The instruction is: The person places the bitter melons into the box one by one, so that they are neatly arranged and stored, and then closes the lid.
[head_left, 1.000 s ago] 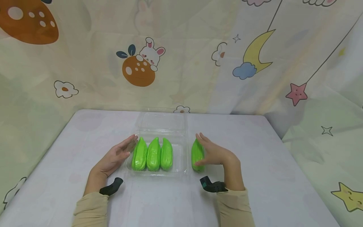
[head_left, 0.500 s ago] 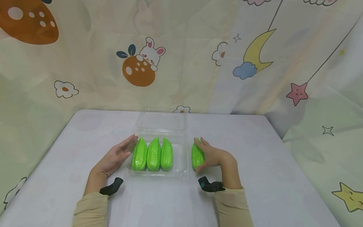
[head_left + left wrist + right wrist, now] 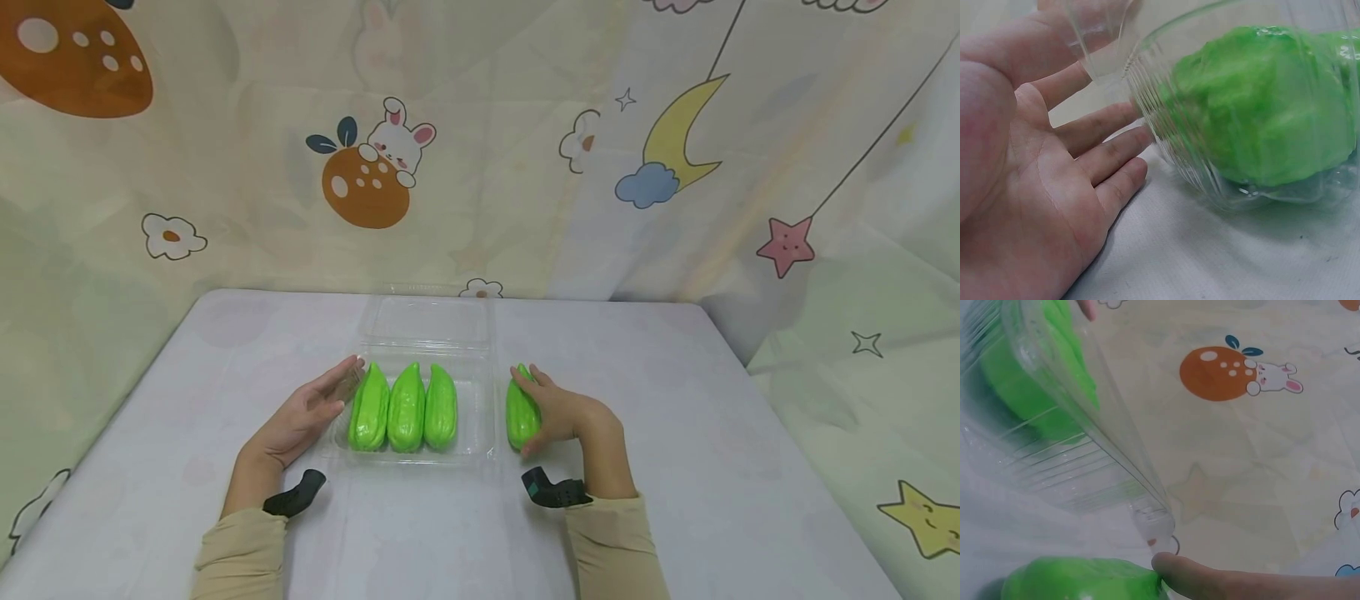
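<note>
In the head view, a clear plastic clamshell box (image 3: pixel 472 408) lies with its lid folded back. Three bright green gourd-like vegetables (image 3: pixel 407 408), ridged and pointed, stand side by side in it. My left hand (image 3: pixel 300 417) rests along the box's left wall with fingers extended; the left wrist view has the fingertips (image 3: pixel 1138 134) against the clear side. Just outside the box's right edge lies another green gourd (image 3: pixel 522 412). My right hand (image 3: pixel 566 412) holds it between thumb and fingers at its two ends. In the right wrist view, one fingertip (image 3: pixel 1166 562) touches its pointed tip.
The box's lid (image 3: pixel 431 321) lies toward the back edge of the white table (image 3: pixel 615 350). Behind the table hangs a printed cloth (image 3: pixel 487 167). A black wrist camera (image 3: pixel 555 490) is strapped at each wrist.
My right hand has moved slightly left and nearer, with thumb and fingers closing on the ends of the loose gourd. The left hand, the box and its contents have stayed put.
</note>
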`<state>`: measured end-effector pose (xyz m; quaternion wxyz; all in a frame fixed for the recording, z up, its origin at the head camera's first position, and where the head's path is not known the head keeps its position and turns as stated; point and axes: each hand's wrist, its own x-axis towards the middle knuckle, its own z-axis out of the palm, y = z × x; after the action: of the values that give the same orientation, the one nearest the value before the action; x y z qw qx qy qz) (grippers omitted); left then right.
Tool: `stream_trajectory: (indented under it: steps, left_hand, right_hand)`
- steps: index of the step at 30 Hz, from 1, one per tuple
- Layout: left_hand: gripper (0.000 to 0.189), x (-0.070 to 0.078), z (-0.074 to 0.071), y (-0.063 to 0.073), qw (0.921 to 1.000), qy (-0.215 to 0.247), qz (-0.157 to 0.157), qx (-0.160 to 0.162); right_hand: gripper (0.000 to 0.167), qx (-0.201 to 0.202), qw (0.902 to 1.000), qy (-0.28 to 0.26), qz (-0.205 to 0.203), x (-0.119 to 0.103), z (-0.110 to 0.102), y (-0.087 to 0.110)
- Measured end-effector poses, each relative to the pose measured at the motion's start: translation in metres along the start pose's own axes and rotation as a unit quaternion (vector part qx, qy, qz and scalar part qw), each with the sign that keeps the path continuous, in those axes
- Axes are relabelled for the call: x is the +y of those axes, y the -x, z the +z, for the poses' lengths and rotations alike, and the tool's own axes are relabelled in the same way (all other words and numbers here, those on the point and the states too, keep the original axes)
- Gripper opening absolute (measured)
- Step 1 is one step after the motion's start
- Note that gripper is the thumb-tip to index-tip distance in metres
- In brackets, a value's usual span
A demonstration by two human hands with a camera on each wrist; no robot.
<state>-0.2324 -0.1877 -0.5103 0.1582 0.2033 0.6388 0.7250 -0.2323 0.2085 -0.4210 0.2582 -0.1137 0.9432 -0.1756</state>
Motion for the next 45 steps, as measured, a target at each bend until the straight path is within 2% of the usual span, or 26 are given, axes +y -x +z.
stream_trajectory:
  steps: [26, 45]
  left_hand:
    - [0.066, -0.0004, 0.0002, -0.001, 0.9999, -0.004, -0.004, 0.01]
    - [0.065, -0.0001, 0.0005, -0.0005, 1.0, -0.006, -0.001, 0.008]
  right_hand:
    - [0.112, 0.01, 0.9998, 0.017, 0.001, -0.0023, -0.0012, 0.0001]
    - [0.111, 0.024, 0.9996, -0.012, -0.002, -0.004, -0.0059, 0.0039]
